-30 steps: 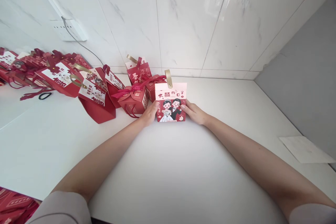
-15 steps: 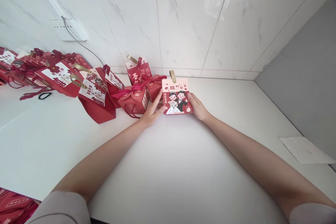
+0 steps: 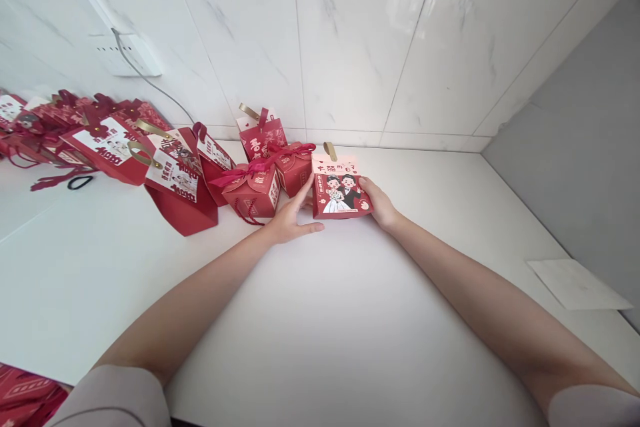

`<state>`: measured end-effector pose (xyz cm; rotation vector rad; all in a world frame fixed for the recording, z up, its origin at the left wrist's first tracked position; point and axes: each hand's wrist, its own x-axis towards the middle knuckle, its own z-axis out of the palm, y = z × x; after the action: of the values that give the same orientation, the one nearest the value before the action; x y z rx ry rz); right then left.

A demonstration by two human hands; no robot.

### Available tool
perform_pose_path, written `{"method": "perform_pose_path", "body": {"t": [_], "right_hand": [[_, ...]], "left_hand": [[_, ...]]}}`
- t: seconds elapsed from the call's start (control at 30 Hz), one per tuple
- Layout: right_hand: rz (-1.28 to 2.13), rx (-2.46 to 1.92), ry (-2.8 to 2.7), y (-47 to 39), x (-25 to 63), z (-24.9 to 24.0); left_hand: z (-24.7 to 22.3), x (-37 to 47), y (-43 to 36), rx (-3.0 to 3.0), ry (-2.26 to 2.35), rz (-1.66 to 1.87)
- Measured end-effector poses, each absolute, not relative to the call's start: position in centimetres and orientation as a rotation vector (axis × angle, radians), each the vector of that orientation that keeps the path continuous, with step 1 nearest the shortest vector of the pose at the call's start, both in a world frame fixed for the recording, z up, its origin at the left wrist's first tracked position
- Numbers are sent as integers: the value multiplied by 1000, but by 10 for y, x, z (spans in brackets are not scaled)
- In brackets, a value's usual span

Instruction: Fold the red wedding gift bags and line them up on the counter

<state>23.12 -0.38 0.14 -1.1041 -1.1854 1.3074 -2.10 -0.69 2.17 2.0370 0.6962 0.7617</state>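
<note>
The step looks like positioning the wedding favor box (image 3: 343, 193), apparently resting on the counter (image 3: 350, 307) beside the ribbon-tied boxes (image 3: 251, 196). The right hand (image 3: 382, 204) pinches its right side; the left hand (image 3: 288, 221) is spread alongside, so shifting it calls for light, even guidance.

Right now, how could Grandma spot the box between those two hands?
Against the white tiled wall stands a white table. Between the left hand and right hand is a pink-topped red cardboard box. Unlike ribbon-tied red boxes leftward, it shows a large cartoon couple.
</note>
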Motion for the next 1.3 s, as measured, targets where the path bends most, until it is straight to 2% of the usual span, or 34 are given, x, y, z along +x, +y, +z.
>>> {"method": "perform_pose_path", "body": {"t": [0.43, 0.6, 0.73, 0.87, 1.03, 1.3], "right_hand": [[1033, -1190, -1272, -11, 227, 1], [717, -1176, -1293, -22, 221, 5], [558, -1097, -1484, -42, 207, 17], [589, -1032, -1788, -57, 195, 20], [575, -948, -1797, -50, 196, 13], [976, -888, -1779, -27, 212, 10]], "left_hand": [[23, -21, -8, 2133, 736, 775], [16, -13, -17, 2232, 998, 947], [16, -2, -33, 2308, 1157, 868], [23, 4, -39, 2373, 1070, 845], [23, -1, -31, 2281, 1029, 921], [16, -6, -25, 2247, 952, 940]]}}
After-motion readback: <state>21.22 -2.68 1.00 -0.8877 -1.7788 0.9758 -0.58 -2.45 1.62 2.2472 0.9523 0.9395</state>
